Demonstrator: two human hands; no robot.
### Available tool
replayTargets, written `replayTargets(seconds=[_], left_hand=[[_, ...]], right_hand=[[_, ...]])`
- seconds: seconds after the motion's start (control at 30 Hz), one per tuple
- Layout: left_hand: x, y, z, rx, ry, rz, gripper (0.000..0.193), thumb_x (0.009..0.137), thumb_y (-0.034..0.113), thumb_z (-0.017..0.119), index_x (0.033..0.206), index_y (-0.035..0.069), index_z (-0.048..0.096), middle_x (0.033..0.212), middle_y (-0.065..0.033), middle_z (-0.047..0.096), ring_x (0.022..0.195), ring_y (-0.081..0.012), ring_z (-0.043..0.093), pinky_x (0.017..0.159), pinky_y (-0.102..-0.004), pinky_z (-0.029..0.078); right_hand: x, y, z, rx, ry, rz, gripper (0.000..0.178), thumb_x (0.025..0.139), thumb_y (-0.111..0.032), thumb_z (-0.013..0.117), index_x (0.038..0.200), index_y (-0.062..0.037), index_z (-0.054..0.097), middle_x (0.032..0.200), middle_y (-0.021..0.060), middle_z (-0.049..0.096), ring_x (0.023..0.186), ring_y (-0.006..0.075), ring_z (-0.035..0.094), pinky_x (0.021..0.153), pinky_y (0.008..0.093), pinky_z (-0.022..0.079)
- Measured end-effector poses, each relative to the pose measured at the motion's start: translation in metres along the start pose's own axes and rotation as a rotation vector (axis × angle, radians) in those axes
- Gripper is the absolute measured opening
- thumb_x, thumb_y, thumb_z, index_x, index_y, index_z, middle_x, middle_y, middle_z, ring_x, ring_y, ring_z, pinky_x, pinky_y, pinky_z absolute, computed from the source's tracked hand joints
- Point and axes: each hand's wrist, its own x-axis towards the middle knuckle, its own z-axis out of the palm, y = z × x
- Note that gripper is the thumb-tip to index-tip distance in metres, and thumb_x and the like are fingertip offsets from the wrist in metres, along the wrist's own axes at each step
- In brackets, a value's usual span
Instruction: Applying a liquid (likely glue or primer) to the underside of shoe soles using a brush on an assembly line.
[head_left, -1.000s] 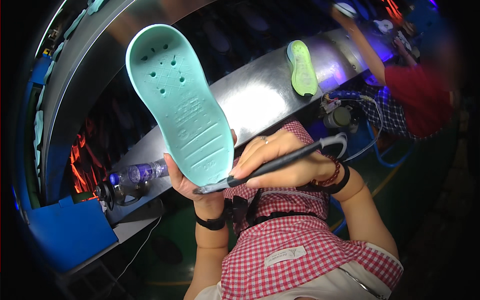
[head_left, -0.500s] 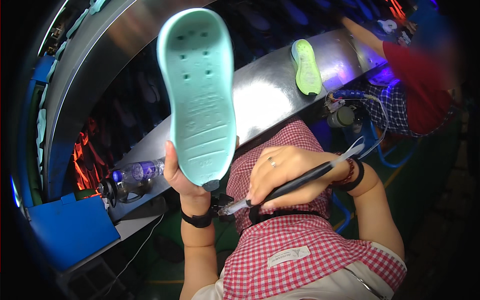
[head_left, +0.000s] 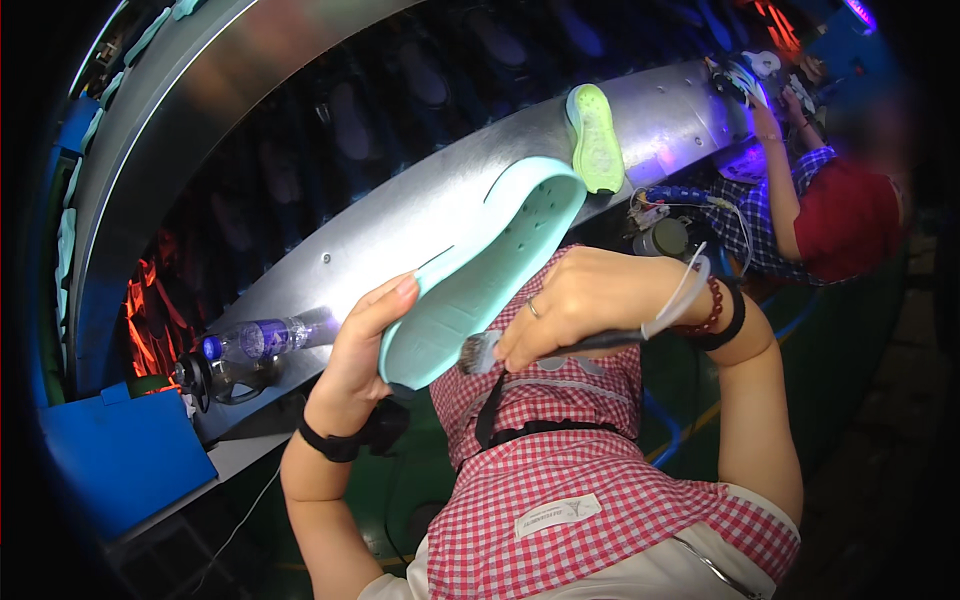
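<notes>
A pale aqua shoe sole point(head_left: 505, 265) is tilted on its side in front of me, its hollow inner face turned right. My left hand point(head_left: 348, 365) grips it by the lower end, thumb over the rim, where a small dark tab shows. In my right hand point(head_left: 585, 300) is a brush point(head_left: 476, 353) with a dark handle and a clear tube at its back end. The bristles lie at the sole's lower right rim; whether they touch it I cannot tell. My right fingers are closed round the brush near its head.
A yellow-green sole point(head_left: 598, 140) rests on the curved metal bench point(head_left: 390, 215). At the left are a clear bottle point(head_left: 268, 340) with a purple label and a blue box point(head_left: 130, 465). A co-worker in a red top point(head_left: 850, 215) works at the far right, near a lidded container point(head_left: 665, 238).
The aqua sole has come down and turned from facing me to tilting sideways. The brush has risen to its lower rim. The co-worker's arms have shifted.
</notes>
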Motion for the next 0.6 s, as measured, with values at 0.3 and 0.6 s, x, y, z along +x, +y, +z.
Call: replayTargets(seconds=[0.3, 0.6], left_hand=[[-0.01, 0.002, -0.006, 0.104, 0.019, -0.079, 0.044, 0.087, 0.023, 0.051, 0.12, -0.005, 0.047, 0.109, -0.0135, 0.058, 0.092, -0.0163, 0.059, 0.08, -0.0246, 0.048], [-0.009, -0.006, -0.018, 0.042, -0.005, -0.008, 0.048, 0.088, 0.024, 0.048, 0.124, -0.007, 0.041, 0.112, -0.016, 0.055, 0.096, -0.0189, 0.058, 0.082, -0.027, 0.048]], right_hand=[[-0.007, -0.008, -0.013, -0.276, -0.12, 0.043, 0.019, 0.077, -0.011, 0.057, 0.094, -0.0068, 0.064, 0.098, 0.0089, 0.065, 0.082, 0.0224, 0.064, 0.064, 0.0282, 0.049], [-0.035, 0.018, -0.005, 0.096, 0.112, 0.149, 0.025, 0.074, -0.006, 0.062, 0.098, -0.0008, 0.062, 0.095, 0.0137, 0.064, 0.086, 0.0262, 0.062, 0.074, 0.0309, 0.049]])
